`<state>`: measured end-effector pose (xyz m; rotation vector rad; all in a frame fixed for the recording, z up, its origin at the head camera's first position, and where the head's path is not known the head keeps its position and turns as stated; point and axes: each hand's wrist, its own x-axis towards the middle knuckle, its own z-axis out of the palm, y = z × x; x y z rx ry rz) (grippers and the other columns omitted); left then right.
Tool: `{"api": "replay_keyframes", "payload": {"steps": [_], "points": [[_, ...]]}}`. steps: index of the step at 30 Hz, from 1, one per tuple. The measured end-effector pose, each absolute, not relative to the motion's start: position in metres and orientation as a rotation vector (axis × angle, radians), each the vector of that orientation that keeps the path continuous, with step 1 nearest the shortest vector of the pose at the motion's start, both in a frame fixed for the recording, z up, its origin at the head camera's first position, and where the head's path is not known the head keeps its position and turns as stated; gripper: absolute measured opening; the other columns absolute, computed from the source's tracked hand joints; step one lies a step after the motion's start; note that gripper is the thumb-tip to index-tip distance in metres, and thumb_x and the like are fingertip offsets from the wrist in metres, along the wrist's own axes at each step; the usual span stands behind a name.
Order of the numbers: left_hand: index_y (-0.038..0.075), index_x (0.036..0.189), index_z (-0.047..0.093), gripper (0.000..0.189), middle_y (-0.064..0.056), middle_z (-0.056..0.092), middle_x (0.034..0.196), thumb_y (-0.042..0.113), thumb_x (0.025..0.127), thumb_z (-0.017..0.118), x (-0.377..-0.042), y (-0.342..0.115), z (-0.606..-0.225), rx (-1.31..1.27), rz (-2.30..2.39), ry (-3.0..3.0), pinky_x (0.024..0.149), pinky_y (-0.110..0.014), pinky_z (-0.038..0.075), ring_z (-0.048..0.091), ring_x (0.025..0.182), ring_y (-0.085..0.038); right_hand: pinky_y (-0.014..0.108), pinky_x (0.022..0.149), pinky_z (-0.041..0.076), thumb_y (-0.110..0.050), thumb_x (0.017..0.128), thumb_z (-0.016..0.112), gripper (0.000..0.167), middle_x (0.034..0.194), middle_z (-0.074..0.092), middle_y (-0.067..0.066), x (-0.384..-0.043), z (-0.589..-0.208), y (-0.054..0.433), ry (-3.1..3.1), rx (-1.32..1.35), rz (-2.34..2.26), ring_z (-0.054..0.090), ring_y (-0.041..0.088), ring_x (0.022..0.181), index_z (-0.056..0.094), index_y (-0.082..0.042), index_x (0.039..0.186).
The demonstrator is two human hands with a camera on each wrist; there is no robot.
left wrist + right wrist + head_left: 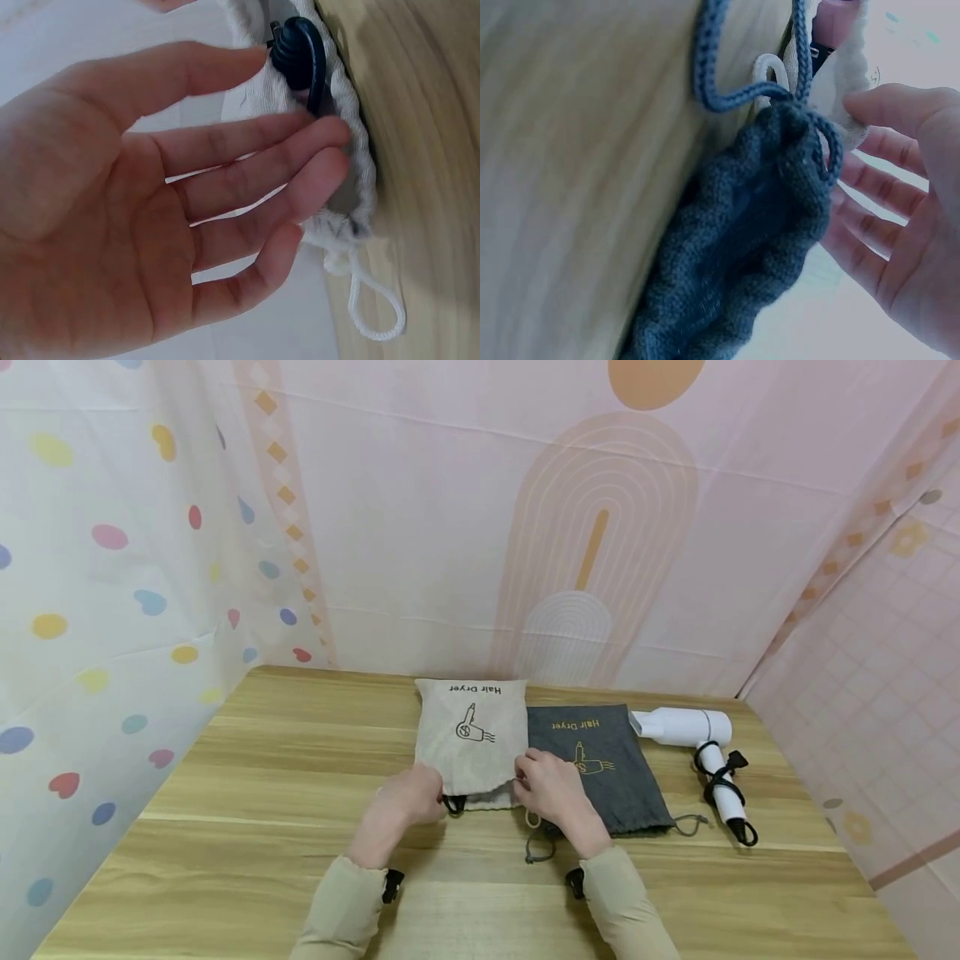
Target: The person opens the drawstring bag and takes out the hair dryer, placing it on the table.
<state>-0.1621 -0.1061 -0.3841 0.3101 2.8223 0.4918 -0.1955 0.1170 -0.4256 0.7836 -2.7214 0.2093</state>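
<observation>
A beige drawstring bag [472, 735], printed with "Hair Dryer" and a dryer outline, lies at the back middle of the table with its mouth facing me. My left hand [411, 793] holds the left side of the mouth, thumb and fingers at the rim [259, 94]. My right hand [551, 785] pinches the right side of the rim between thumb and fingers. From the mouth pokes a black ribbed cord end with a cord loop [296, 56]; whatever lies deeper inside is mostly hidden. A white drawstring loop [379, 326] hangs at one corner.
Right beside it lies a dark grey drawstring bag [626, 793] with yellow print, partly under my right forearm. Farther right rests a white hair dryer [682, 727], its black cord wrapped round the handle. Patterned cloth [420, 527] hangs behind the wooden table [247, 810].
</observation>
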Motion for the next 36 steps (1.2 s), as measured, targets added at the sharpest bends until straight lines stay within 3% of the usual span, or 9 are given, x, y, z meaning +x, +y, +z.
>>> {"api": "replay_keyframes", "payload": {"steps": [5,10,15,19,22,27,33,36], "points": [[0.011,0.061,0.045,0.027,-0.005,0.052,0.064,0.012,0.075,0.068,-0.162,-0.101,-0.386,0.281,0.498,2.891,0.051,-0.035,0.044,0.049,0.057,-0.020,0.021,0.044,0.027,-0.019,0.085,0.067,0.017,0.067,0.047,-0.006,-0.196,-0.422,0.118,-2.720,0.763,0.272,0.035,0.005,0.052,0.055,-0.019,0.072],[0.009,0.060,0.049,0.027,-0.009,0.059,0.070,0.013,0.079,0.068,-0.164,-0.095,-0.387,0.292,0.507,2.956,0.054,-0.038,0.048,0.053,0.058,-0.021,0.020,0.044,0.024,-0.017,0.085,0.066,0.021,0.064,0.044,-0.006,-0.197,-0.418,0.119,-2.674,0.744,0.337,0.032,0.004,0.050,0.051,-0.019,0.070],[0.006,0.065,0.056,0.021,-0.015,0.066,0.083,0.014,0.079,0.071,-0.162,-0.087,-0.393,0.331,0.532,3.042,0.063,-0.043,0.054,0.063,0.070,-0.027,0.018,0.044,0.022,-0.014,0.084,0.066,0.021,0.064,0.044,-0.006,-0.196,-0.414,0.120,-2.624,0.744,0.375,0.030,0.003,0.050,0.052,-0.018,0.070],[0.007,0.061,0.055,0.025,-0.016,0.065,0.082,0.016,0.082,0.066,-0.163,-0.077,-0.401,0.240,0.547,3.164,0.060,-0.047,0.054,0.065,0.076,-0.034,0.018,0.044,0.021,-0.013,0.084,0.066,0.020,0.064,0.044,-0.006,-0.196,-0.412,0.120,-2.598,0.757,0.387,0.030,0.003,0.050,0.052,-0.017,0.070],[0.008,0.057,0.056,0.028,-0.016,0.065,0.074,0.019,0.081,0.065,-0.165,-0.071,-0.408,0.109,0.552,3.261,0.053,-0.046,0.052,0.065,0.071,-0.036,0.017,0.044,0.020,-0.014,0.085,0.065,0.019,0.064,0.045,-0.006,-0.195,-0.412,0.120,-2.588,0.769,0.391,0.030,0.003,0.050,0.053,-0.017,0.071],[0.009,0.052,0.052,0.033,-0.013,0.060,0.059,0.020,0.079,0.068,-0.170,-0.062,-0.416,0.038,0.401,3.360,0.045,-0.039,0.046,0.058,0.055,-0.029,0.017,0.043,0.022,-0.015,0.085,0.066,0.017,0.065,0.048,-0.006,-0.196,-0.414,0.119,-2.577,0.782,0.372,0.031,0.003,0.050,0.055,-0.017,0.072],[0.005,0.062,0.061,0.034,-0.022,0.067,0.079,0.032,0.080,0.068,-0.177,-0.052,-0.419,-0.182,0.325,3.240,0.056,-0.044,0.048,0.064,0.074,-0.037,0.017,0.042,0.025,-0.019,0.084,0.069,0.016,0.068,0.052,-0.006,-0.197,-0.417,0.118,-2.569,0.801,0.353,0.035,0.002,0.050,0.057,-0.019,0.073],[0.004,0.063,0.062,0.035,-0.023,0.067,0.081,0.035,0.079,0.068,-0.180,-0.052,-0.419,-0.233,0.321,3.200,0.055,-0.043,0.048,0.064,0.075,-0.037,0.017,0.043,0.028,-0.020,0.084,0.070,0.015,0.070,0.055,-0.006,-0.197,-0.418,0.118,-2.569,0.816,0.348,0.040,0.002,0.051,0.058,-0.019,0.074]]}}
